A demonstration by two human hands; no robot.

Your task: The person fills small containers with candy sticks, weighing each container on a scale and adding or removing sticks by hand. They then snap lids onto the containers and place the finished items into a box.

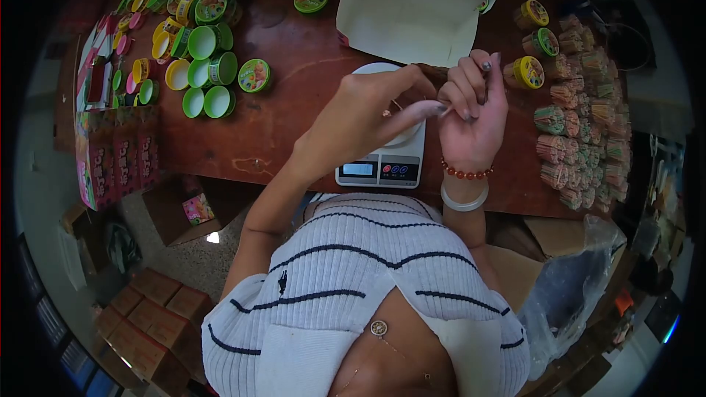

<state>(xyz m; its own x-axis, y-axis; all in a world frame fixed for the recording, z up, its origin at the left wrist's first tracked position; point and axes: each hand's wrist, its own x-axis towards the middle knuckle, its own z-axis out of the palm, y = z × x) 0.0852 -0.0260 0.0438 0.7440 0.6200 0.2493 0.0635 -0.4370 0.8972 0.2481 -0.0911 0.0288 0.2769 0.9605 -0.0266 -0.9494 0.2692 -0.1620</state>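
Over a white digital scale [401, 165] with a lit display, my two hands meet near the middle of the view. My left hand [368, 114] comes in from the left, its thumb and fingers bent toward the other hand. Beaded and white bracelets circle the wrist of my right hand [474, 106], which is palm up with its fingers curled. Whatever lies between the fingertips is too small to name. The scale's plate is partly hidden behind my left hand.
Green and yellow round tubs [202, 43] crowd the back left. An open white box [412, 11] stands behind the scale. Lidded jars [523, 72] and bundled sticks [581, 121] are at the right. Pink boxes [121, 147] line the left edge; a plastic bag [562, 309] lies lower right.
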